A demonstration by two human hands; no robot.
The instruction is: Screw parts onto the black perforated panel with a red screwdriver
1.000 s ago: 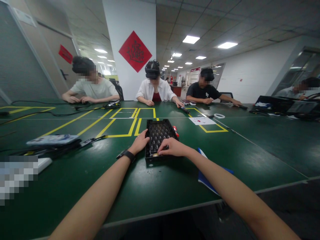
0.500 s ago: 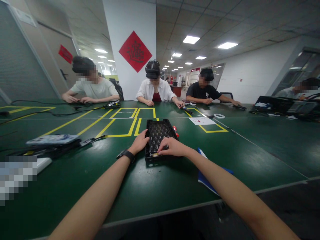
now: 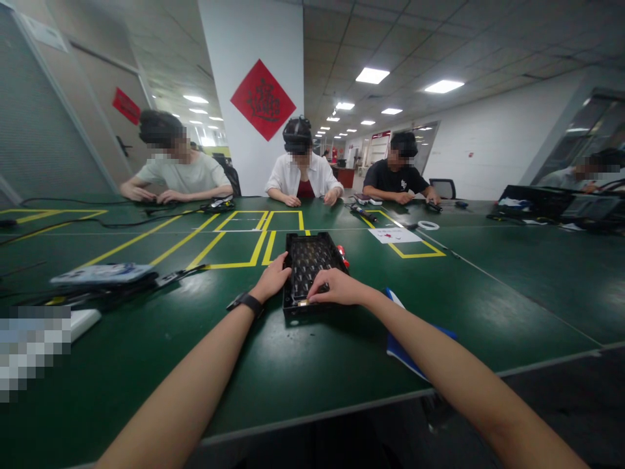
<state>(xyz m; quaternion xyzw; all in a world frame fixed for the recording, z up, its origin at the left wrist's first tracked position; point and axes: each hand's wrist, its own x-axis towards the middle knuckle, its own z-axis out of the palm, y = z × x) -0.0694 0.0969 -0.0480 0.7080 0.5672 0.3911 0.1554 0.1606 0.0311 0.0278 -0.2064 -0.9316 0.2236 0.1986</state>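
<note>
In the head view a black rectangular tray (image 3: 293,311) lies on the green table, its inside lined with rows of small shiny parts (image 3: 312,259). My left hand (image 3: 273,277) grips the tray's left wall, thumb near the rim, with a dark band on the wrist. Over the tray's near end, my right hand (image 3: 336,286) is closed in a pinch, fingertips down inside it. A small pale, yellowish piece (image 3: 303,303) shows right at those fingertips; whether they hold it or only touch it, I cannot tell. Part of the tray's right side is hidden behind my right hand.
Right of the tray are a red object (image 3: 342,253) and a blue-and-white item (image 3: 415,352) partly under my right forearm. A light-blue flat box (image 3: 102,273) and cables lie left. Beyond are a white paper (image 3: 394,235), a tape ring (image 3: 428,225) and several seated people.
My hands and the tray stay almost the same. Across the table, one person's hand has drawn back from a dark tool, and the person in black has pulled an outstretched arm in.
</note>
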